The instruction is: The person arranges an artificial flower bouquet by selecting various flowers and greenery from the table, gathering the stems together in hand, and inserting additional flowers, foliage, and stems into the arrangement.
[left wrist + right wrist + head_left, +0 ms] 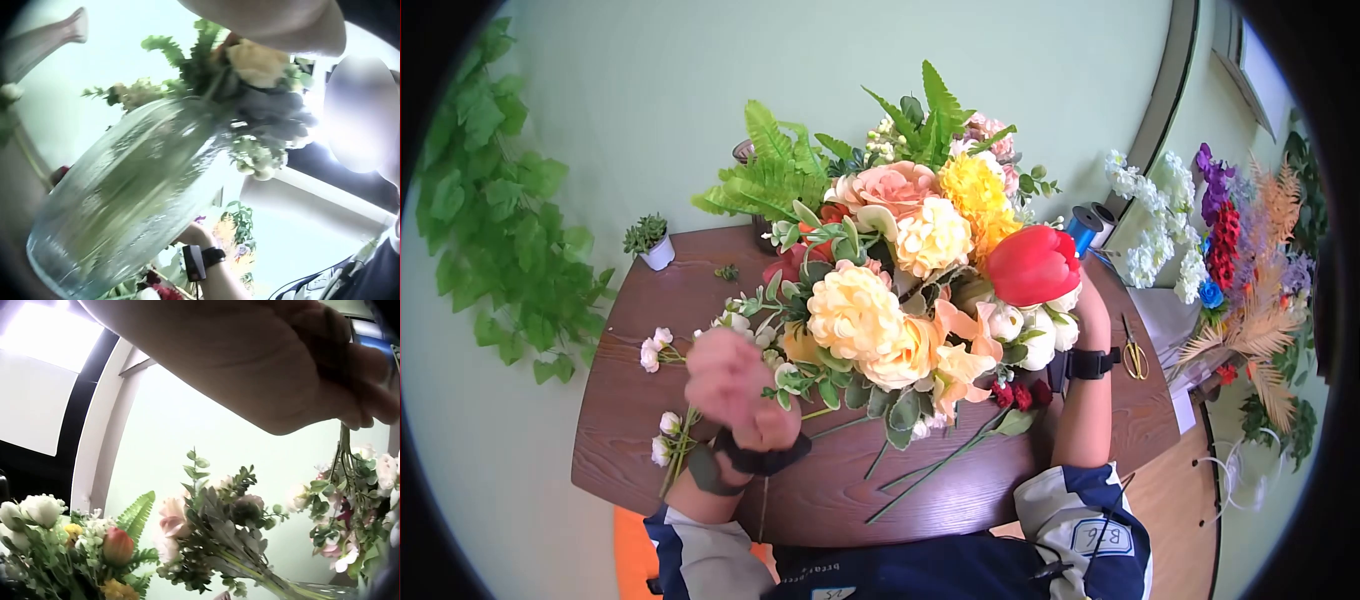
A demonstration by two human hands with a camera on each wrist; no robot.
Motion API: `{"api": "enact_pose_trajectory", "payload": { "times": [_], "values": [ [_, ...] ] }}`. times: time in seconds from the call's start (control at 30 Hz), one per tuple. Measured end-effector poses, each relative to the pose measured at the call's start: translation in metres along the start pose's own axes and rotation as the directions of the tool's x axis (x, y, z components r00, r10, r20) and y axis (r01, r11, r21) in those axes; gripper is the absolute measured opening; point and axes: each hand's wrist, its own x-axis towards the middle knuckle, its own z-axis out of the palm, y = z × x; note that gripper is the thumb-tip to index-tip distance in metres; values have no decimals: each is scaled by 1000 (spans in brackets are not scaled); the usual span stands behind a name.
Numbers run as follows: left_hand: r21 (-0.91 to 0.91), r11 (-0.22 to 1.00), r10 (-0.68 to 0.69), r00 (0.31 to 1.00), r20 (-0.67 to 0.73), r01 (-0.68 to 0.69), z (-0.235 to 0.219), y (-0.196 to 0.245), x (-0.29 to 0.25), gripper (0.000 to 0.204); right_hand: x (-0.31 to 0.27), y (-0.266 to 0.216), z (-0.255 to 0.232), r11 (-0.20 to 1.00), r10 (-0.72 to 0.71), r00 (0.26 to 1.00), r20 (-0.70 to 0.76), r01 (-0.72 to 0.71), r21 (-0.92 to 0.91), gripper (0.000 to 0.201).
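Note:
A full bouquet (860, 310) of cream, peach, yellow and pink artificial flowers fills the middle of the head view. Its red tulip (1035, 265) overlaps part of my right hand (1092, 312). In the right wrist view, that hand's curled fingers (369, 403) grip thin stems, with a pink and white flower bunch (340, 519) hanging below. My left hand (735, 390), blurred, is at the bouquet's left side; I cannot tell whether it holds anything. Close by in the left wrist view leans a ribbed clear glass vase (125, 200) with flowers at its mouth.
White-flowered sprigs (665, 440) lie on the brown table (820, 500) at left. A small potted plant (650, 242) stands behind. Cut stems and dark red flowers (1020, 396) lie in front. Scissors (1135, 350) and wire spools (1084, 228) are at right.

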Motion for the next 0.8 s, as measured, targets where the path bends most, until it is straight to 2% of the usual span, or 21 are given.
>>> {"api": "enact_pose_trajectory", "payload": {
  "times": [0.03, 0.07, 0.1, 0.13, 0.17, 0.23, 0.27, 0.3, 0.33, 0.4, 0.47, 0.53, 0.57, 0.63, 0.67, 0.73, 0.77, 0.8],
  "values": [
    [48, 998, 39, 993, 111, -45, -9, 17, 11, 26, -6, -8, -6, 987, -12, 999, -30, 7, -163, 14],
    [-42, 992, 124, 898, 422, -117, -17, 31, 31, 31, -16, -37, -9, 986, -15, 1000, -27, 10, -164, 14],
    [-148, 977, 215, 702, 679, -155, -22, 47, 52, 36, -26, -63, -12, 937, -28, 997, -77, -1, -350, 13],
    [-237, 968, 240, 601, 762, -86, -13, 65, 65, 36, -32, -77, -14, 853, -51, 991, -126, -22, -521, 12],
    [-315, 949, 276, 490, 827, -4, -2, 82, 75, 36, -34, -78, -17, 881, -45, 983, -177, -45, -471, 12],
    [-438, 887, 462, 296, 836, -146, 6, 109, 87, 33, -42, -91, -26, 883, -67, 974, -216, -43, -467, 12],
    [-436, 889, 457, 296, 839, -138, 7, 115, 94, 33, -48, -97, -30, 885, -85, 963, -255, -45, -463, 12],
    [-469, 879, 472, 307, 826, -90, 7, 120, 101, 28, -53, -102, -32, 920, -53, 953, -299, -69, -386, 11],
    [-499, 865, 485, 323, 813, -42, 7, 124, 107, 24, -59, -109, -33, 917, -48, 956, -291, -74, -393, 11],
    [-555, 830, 501, 371, 782, 49, 6, 129, 113, 18, -70, -127, -32, 920, -68, 909, -412, -102, -378, 9],
    [-592, 801, 513, 413, 752, 84, 5, 128, 109, 16, -77, -133, -36, 917, -79, 906, -416, -98, -387, 9],
    [-728, 686, 590, 592, 549, -7, 4, 122, 103, 16, -81, -135, -37, 925, -111, 836, -538, -111, -364, 8],
    [-728, 685, 590, 594, 546, -11, 3, 118, 101, 16, -81, -129, -43, 925, -172, 807, -565, -65, -374, 9],
    [-772, 631, 625, 641, 447, -78, -2, 110, 98, 14, -83, -130, -50, 943, -250, 738, -627, 39, -330, 12],
    [-766, 638, 614, 647, 452, -71, -1, 107, 96, 14, -84, -125, -57, 948, -285, 699, -656, 104, -301, 11],
    [-764, 602, 638, 714, 287, -232, 3, 101, 91, 13, -85, -121, -64, 949, -315, 639, -701, 225, -221, 11],
    [-763, 606, 631, 719, 289, -225, 1, 98, 91, 13, -84, -124, -63, 941, -329, 583, -743, 267, -207, 13],
    [-756, 604, 653, 700, 288, -253, -1, 95, 91, 13, -84, -126, -63, 943, -324, 585, -743, 257, -209, 13]
  ]
}}
